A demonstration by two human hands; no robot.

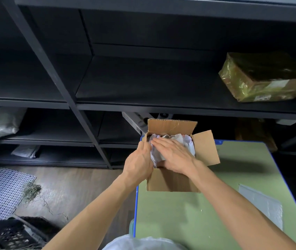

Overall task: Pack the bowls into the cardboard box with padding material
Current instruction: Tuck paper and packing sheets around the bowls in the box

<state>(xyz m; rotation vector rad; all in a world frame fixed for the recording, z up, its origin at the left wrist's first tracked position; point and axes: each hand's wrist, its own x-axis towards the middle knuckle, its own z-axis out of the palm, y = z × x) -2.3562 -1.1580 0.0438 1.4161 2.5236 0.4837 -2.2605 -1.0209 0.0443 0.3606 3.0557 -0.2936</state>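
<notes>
- Cardboard box (170, 181) stands open on the far left corner of a green table (179, 222) with a blue rim. Its back flap is upright and its right flap is spread outward.
- White crumpled paper (186, 142) fills the box up to its rim and hides whatever lies under it.
- The right hand (174, 156) lies flat on the paper, palm down. Its fingers are straight and close together, pointing to the box's far left corner, and it presses on the padding without gripping it.
- The left hand (138, 163) is at the box's left wall, with its back turned to the camera. Its fingers reach over the rim towards the paper and pass partly under the right hand. Whether they pinch the paper, hold the wall or only touch cannot be told.
- The two hands are just beside each other, and both forearms are bare.
- A clear bubble sheet (262, 204) lies flat on the right side of the table, well apart from the box.
- Black shelves (125, 78) stand behind the table, and a parcel (264, 78) in glossy yellowish wrap sits on one of them at the right.
- On the wooden floor at the left are a mesh mat (1, 188) and a black crate (11, 233).
</notes>
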